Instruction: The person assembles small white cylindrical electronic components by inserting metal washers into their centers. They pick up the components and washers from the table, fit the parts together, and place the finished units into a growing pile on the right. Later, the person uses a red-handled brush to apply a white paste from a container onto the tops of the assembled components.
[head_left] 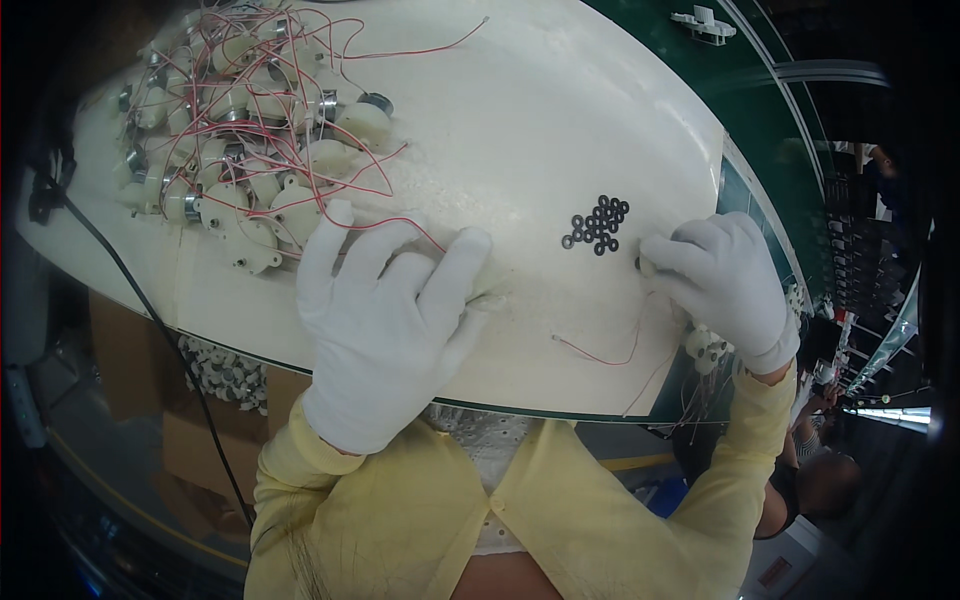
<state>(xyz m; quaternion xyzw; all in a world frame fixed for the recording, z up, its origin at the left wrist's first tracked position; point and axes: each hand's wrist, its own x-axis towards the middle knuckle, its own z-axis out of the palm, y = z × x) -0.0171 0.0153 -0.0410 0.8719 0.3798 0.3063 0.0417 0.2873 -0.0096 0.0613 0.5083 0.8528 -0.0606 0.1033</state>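
My left hand, in a white glove, lies palm down on the white table with its fingers spread. Its fingertips reach the near edge of a pile of cream plastic gear motors, and a red wire runs by them. Something pale by the thumb is too unclear to name. On the right, my gloved right hand is closed in a pinch. A small black ring shows at its fingertips, partly hidden. Left of that hand lies a loose cluster of small black rings.
Tangled red and white wires cover the motor pile. More motors with wires sit at the table's right edge, below my right wrist. A thin red wire lies near the front edge. Cardboard boxes with white parts stand below left. Another person is at the lower right.
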